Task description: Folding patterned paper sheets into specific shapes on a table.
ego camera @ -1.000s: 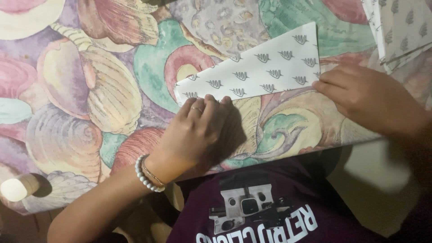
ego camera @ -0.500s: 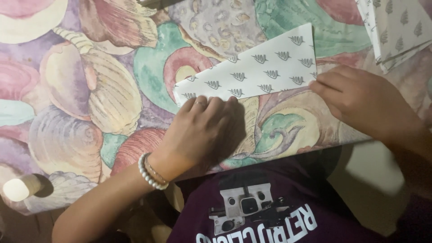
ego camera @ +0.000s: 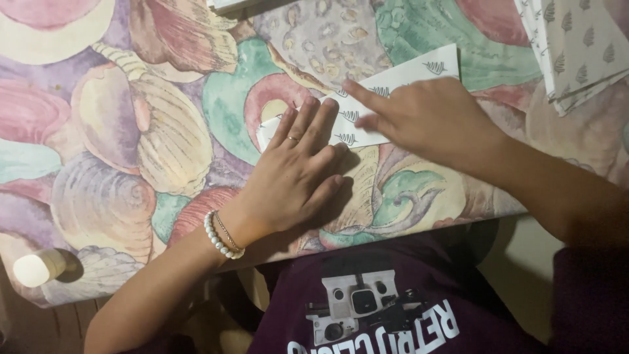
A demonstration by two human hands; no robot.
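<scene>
Flat and open, left hand (ego camera: 298,177) and right hand (ego camera: 426,115) press white leaf-printed paper (ego camera: 367,108) onto shell-patterned tablecloth (ego camera: 131,131).

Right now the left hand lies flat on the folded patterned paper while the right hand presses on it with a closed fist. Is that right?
Not quite. The right hand is not a fist: the head view shows its index finger stretched out along the folded patterned paper. The left hand does lie flat, its fingers on the paper's near edge, on the shell-print tablecloth.
</scene>
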